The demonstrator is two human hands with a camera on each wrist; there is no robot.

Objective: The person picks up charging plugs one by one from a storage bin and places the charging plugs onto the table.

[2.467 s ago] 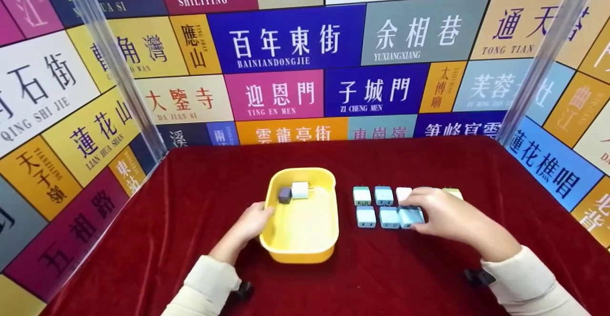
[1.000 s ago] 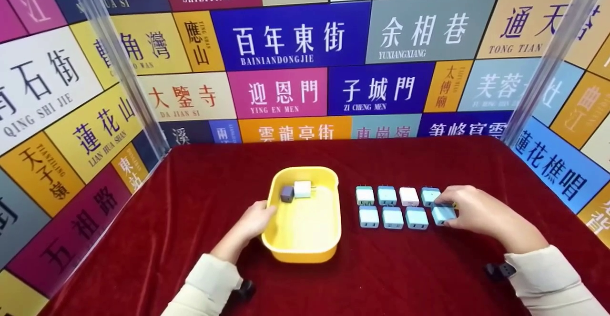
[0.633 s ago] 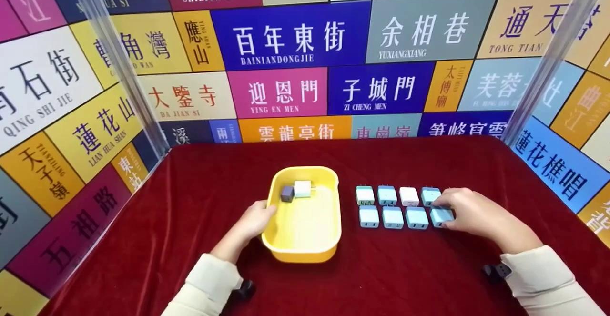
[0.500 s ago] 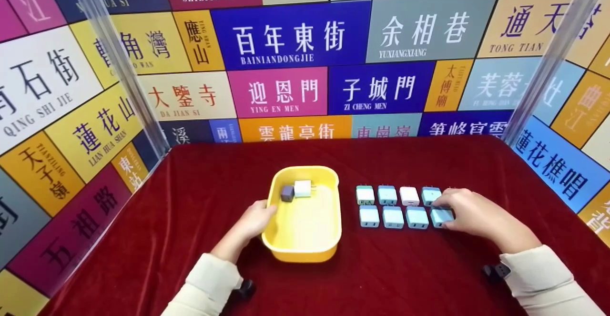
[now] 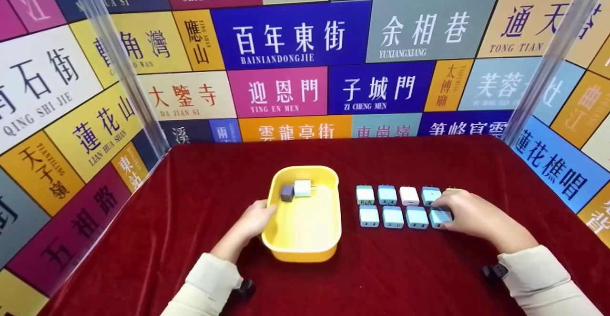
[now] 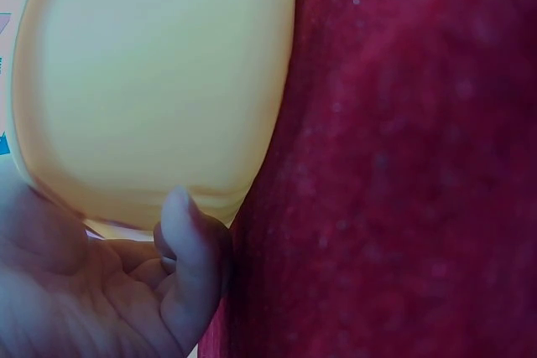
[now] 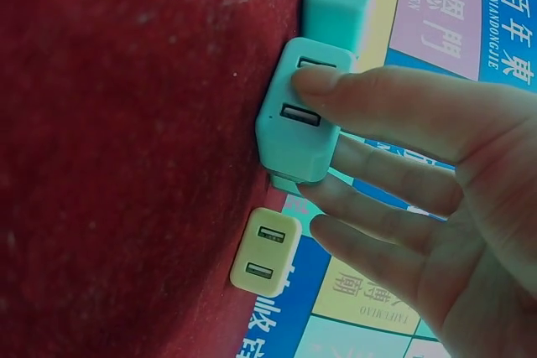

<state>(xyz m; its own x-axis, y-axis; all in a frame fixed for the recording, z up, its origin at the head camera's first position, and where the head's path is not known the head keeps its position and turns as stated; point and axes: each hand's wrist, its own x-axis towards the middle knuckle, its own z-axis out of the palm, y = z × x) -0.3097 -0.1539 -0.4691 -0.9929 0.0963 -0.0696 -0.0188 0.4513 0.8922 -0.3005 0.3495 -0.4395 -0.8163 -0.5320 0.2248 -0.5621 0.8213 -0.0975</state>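
On the left, my left hand grips the left rim of a yellow plastic tub; the thumb shows against its wall in the left wrist view. Inside the tub lie a white charger with prongs and a small dark cube. My right hand pinches a light blue USB charger at the right end of the front row. Its thumb rests over the two-port face in the right wrist view. Other blue chargers and a white charger stand in two rows.
A yellowish charger stands behind the right hand, mostly hidden in the head view. Dark red cloth covers the table. A colourful sign-covered wall and clear corner posts enclose the far side.
My right hand has moved right, from the third charger of the front row to a fourth. That charger has shifted slightly left, in line with the row. The left hand keeps holding the tub.
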